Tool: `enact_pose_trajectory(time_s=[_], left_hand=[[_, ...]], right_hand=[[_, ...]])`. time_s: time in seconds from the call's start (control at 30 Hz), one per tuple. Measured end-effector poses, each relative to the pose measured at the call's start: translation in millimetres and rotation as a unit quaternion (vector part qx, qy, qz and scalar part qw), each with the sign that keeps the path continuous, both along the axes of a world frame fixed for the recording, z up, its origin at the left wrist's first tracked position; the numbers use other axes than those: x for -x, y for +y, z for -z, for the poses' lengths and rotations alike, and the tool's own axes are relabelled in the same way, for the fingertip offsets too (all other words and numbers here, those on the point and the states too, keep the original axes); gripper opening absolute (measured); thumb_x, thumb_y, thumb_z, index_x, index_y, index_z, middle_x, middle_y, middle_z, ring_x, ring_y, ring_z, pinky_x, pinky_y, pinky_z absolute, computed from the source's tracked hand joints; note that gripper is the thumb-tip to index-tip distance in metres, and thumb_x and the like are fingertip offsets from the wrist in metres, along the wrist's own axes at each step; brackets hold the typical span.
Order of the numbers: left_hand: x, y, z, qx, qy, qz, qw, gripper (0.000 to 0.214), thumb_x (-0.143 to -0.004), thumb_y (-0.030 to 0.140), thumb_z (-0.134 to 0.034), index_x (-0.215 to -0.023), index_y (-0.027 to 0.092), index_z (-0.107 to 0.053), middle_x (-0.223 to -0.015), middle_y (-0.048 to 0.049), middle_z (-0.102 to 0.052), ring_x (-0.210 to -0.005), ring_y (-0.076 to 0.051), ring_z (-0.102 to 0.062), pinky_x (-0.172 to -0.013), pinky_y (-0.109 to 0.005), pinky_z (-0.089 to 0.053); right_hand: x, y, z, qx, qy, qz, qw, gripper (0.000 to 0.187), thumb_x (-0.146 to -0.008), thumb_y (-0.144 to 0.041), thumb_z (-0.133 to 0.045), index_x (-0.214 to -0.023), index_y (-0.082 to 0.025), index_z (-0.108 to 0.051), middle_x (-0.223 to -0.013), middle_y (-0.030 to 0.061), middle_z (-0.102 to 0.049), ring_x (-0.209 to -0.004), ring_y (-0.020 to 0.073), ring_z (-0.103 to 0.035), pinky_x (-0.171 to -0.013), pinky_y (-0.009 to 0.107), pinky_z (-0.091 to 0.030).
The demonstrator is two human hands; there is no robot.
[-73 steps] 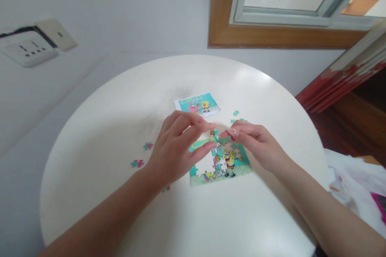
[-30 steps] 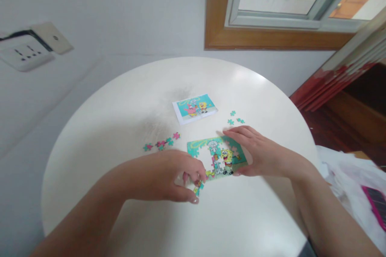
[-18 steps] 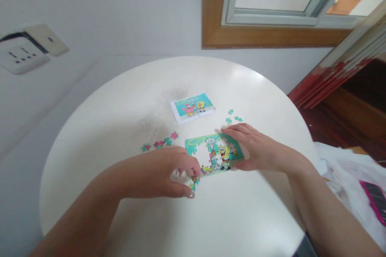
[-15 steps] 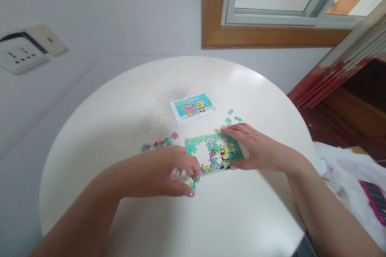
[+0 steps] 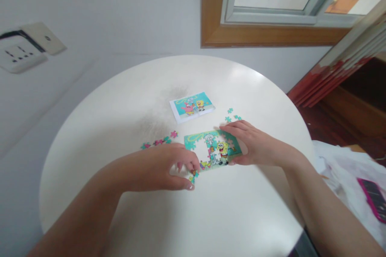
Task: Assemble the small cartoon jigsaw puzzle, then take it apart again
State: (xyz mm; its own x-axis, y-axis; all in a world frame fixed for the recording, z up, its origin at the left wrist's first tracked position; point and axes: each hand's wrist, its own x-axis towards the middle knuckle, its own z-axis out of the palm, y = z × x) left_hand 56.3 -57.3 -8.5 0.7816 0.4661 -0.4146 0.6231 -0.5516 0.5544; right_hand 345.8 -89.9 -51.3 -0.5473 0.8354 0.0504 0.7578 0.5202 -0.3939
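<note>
A partly built cartoon jigsaw puzzle (image 5: 212, 149) lies on the round white table (image 5: 120, 108). My left hand (image 5: 169, 167) is closed in a pinch on a small puzzle piece (image 5: 193, 176) at the puzzle's lower left corner. My right hand (image 5: 251, 144) rests on the puzzle's right edge, fingers stretched out over its top right part, holding nothing. Loose pink and teal pieces (image 5: 159, 141) lie left of the puzzle. A few teal pieces (image 5: 232, 115) lie just beyond my right fingers. A reference picture card (image 5: 192, 106) sits further back.
A wall with a socket plate (image 5: 21, 50) is at the left. A wood-framed window (image 5: 271, 36) is behind the table. At the right are red-edged boards (image 5: 340, 76), white cloth (image 5: 350, 176) and a pink-cased phone (image 5: 374, 198).
My left hand left the puzzle's top, came down to the lower left corner and pinches a piece there. My right hand flattened onto the puzzle's right side. The view shifted slightly.
</note>
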Motion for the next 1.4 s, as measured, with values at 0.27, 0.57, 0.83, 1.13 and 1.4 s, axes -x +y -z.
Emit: enact_pose_trajectory(time_s=[0.27,0.57,0.83,1.13,1.4], left_hand=[[0,1,0.5,0.002,-0.015,-0.002,1.0,0.025,-0.081,0.041,-0.065,-0.104,0.032,-0.068,-0.102,0.0023,-0.069,-0.092,-0.018,-0.063,-0.08,-0.026,-0.043],[2,2,2.3,0.005,-0.018,-0.01,1.0,0.027,-0.081,0.043,-0.064,-0.106,0.031,-0.068,-0.106,0.001,-0.068,-0.093,-0.019,-0.062,-0.082,-0.027,-0.043],[-3,5,1.5,0.014,-0.049,-0.041,0.998,0.03,-0.083,0.045,-0.062,-0.109,0.028,-0.065,-0.091,0.0025,-0.067,-0.071,-0.013,-0.059,-0.064,-0.023,-0.045],[-19,14,31.0,-0.296,-0.239,-0.134,0.915,0.023,-0.085,0.035,-0.064,-0.105,0.024,-0.062,-0.099,-0.0032,-0.059,-0.101,-0.021,-0.052,-0.095,-0.038,-0.042],[-34,-1,37.8,-0.376,-0.241,-0.097,0.889,0.026,-0.088,0.027,-0.062,-0.113,0.023,-0.061,-0.099,-0.0048,-0.053,-0.098,-0.021,-0.049,-0.091,-0.037,-0.042]], right_hand=[[-1,3,3.8,-0.006,0.017,-0.01,1.0,0.085,-0.067,-0.039,-0.078,-0.142,-0.023,-0.043,-0.134,0.0115,-0.054,-0.126,0.0302,-0.046,-0.109,0.049,-0.036],[-1,3,3.5,-0.008,0.009,-0.008,1.0,0.084,-0.067,-0.037,-0.078,-0.142,-0.02,-0.043,-0.134,0.0121,-0.054,-0.127,0.0303,-0.045,-0.11,0.048,-0.036],[-3,1,-1.4,-0.018,0.063,-0.007,0.998,0.071,-0.08,-0.041,-0.068,-0.144,-0.024,-0.041,-0.134,0.0116,-0.053,-0.127,0.0292,-0.044,-0.107,0.048,-0.04],[9,8,7.8,-0.101,0.128,0.097,0.982,0.036,-0.087,-0.017,-0.052,-0.121,-0.024,-0.061,-0.115,0.0094,-0.063,-0.11,0.0253,-0.055,-0.097,0.048,-0.046],[25,7,6.2,-0.067,0.26,0.087,0.959,0.019,-0.088,-0.019,-0.056,-0.1,-0.022,-0.071,-0.095,0.0062,-0.067,-0.094,0.0201,-0.059,-0.089,0.04,-0.046]])
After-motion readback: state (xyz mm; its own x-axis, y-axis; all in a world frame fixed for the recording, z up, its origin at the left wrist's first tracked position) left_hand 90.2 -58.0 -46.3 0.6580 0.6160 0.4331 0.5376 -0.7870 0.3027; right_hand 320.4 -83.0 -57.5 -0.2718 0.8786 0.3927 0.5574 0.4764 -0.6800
